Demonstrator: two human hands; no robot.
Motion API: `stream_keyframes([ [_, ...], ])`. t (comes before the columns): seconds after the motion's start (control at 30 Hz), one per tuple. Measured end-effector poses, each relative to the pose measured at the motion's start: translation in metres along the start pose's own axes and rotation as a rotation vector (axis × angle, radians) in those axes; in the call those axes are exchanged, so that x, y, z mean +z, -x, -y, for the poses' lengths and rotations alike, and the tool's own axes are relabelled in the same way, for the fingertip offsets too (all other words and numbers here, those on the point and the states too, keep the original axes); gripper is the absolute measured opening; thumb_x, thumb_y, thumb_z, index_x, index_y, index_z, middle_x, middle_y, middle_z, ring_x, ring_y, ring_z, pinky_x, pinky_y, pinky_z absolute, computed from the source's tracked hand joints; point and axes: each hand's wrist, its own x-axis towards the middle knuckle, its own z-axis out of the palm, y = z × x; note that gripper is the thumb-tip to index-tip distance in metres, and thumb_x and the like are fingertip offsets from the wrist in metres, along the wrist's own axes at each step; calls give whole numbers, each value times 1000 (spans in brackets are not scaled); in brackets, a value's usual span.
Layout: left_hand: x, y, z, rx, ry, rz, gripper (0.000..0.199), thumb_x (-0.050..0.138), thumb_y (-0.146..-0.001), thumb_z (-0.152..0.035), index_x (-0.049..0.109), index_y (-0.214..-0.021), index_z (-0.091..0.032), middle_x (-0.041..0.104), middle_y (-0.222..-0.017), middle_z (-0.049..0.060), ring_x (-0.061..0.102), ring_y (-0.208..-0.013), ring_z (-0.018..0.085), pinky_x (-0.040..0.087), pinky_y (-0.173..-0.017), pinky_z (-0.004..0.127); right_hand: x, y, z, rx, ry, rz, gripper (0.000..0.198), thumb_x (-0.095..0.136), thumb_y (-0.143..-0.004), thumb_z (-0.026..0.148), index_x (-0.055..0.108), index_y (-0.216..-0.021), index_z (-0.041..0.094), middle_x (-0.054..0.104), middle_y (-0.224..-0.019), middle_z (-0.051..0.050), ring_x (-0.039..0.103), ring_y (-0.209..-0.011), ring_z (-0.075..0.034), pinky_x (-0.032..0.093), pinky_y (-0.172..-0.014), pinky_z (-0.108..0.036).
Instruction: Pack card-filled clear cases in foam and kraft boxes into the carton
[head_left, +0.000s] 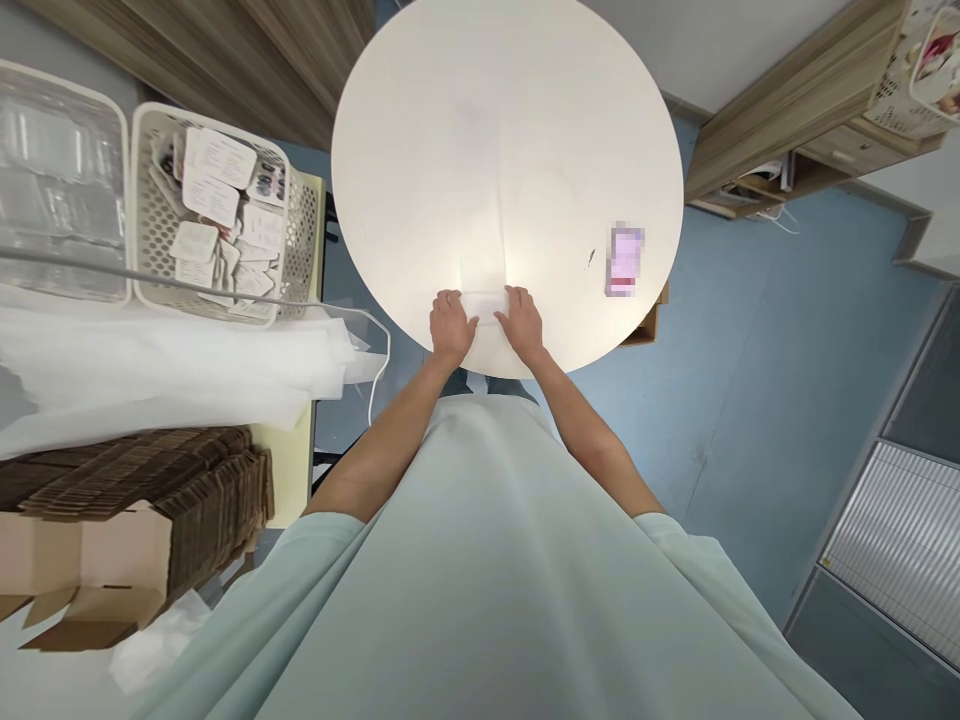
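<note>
A thin white foam sheet [484, 305] lies at the near edge of the round white table [405, 140], its near end folded or rolled into a small flat bundle. My left hand [451, 325] grips the bundle's left end, fingers curled over it and thumb on the near side. At the right end, my right hand [523, 322] holds it in the same way. A faint pale strip seems to run from the bundle toward the far side of the table. Whether anything is wrapped inside is hidden.
Right on the table lies a blurred pink rectangular item [625, 260], beside a small dark mark. To the left are a basket of carded packets [214, 215], clear plastic trays [60, 180], white foam sheets [172, 365] and stacked brown cardboard boxes [165, 490]. A white cable [386, 350] hangs there.
</note>
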Motion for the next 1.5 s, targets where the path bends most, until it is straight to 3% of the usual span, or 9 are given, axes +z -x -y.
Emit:
stream_keyframes([
  [0.13,-5,-9,-3,294,-16,127,61,41,-111,-27,43,-171,-14,40,-182,21,34,-171,36,33,-137,59,-1,-4,-1,-246,58,95,50,42,-116,25,53,-165,24,47,-179,-15,35,-173,-28,37,-140,-58],
  [0.27,-6,-10,6,426,-3,263,63,34,-108,-17,46,-170,-9,42,-181,22,32,-174,32,27,-141,58,1,3,-13,-311,125,168,53,34,-116,18,55,-164,18,42,-183,-15,30,-176,-26,35,-141,-55],
  [0.4,-4,16,21,534,-47,325,68,43,-103,-19,45,-170,-4,30,-185,24,23,-176,33,24,-142,59,7,30,-28,-371,176,218,57,43,-113,20,49,-170,11,31,-187,-17,25,-177,-29,31,-143,-55],
  [0.57,0,63,37,588,-82,404,72,48,-104,-27,43,-171,-1,26,-185,27,23,-176,36,25,-142,60,24,77,-39,-401,183,264,60,38,-114,19,46,-172,13,35,-184,-19,27,-176,-28,35,-141,-57],
  [0.87,-15,68,32,523,-43,449,64,61,-98,-32,62,-160,-15,58,-168,21,53,-159,38,37,-137,58,15,95,-44,-441,156,297,56,43,-115,33,53,-167,13,44,-180,-20,40,-171,-32,42,-137,-55],
  [1.0,-23,54,24,353,36,406,48,59,-104,-41,73,-145,-21,69,-150,16,73,-129,36,57,-116,51,8,78,-38,-350,115,263,55,34,-118,36,55,-162,11,62,-165,-23,62,-154,-34,53,-126,-53],
  [1.1,-24,43,21,242,69,378,45,55,-107,-48,75,-137,-21,75,-138,15,74,-121,35,59,-109,48,7,64,-27,-257,110,209,56,27,-120,39,53,-162,12,71,-152,-22,71,-138,-34,58,-119,-51],
  [1.3,-13,29,13,-26,27,306,49,52,-109,-63,75,-117,-20,79,-108,18,75,-104,41,60,-92,53,6,41,-9,-96,78,150,55,27,-121,41,49,-165,18,68,-151,-18,75,-122,-31,66,-103,-47],
  [1.5,-5,25,4,-157,-10,281,45,56,-109,-53,69,-132,-17,75,-129,24,73,-119,46,60,-99,58,7,27,-7,-48,124,135,51,41,-119,37,51,-164,17,58,-158,-22,75,-122,-31,69,-98,-45],
])
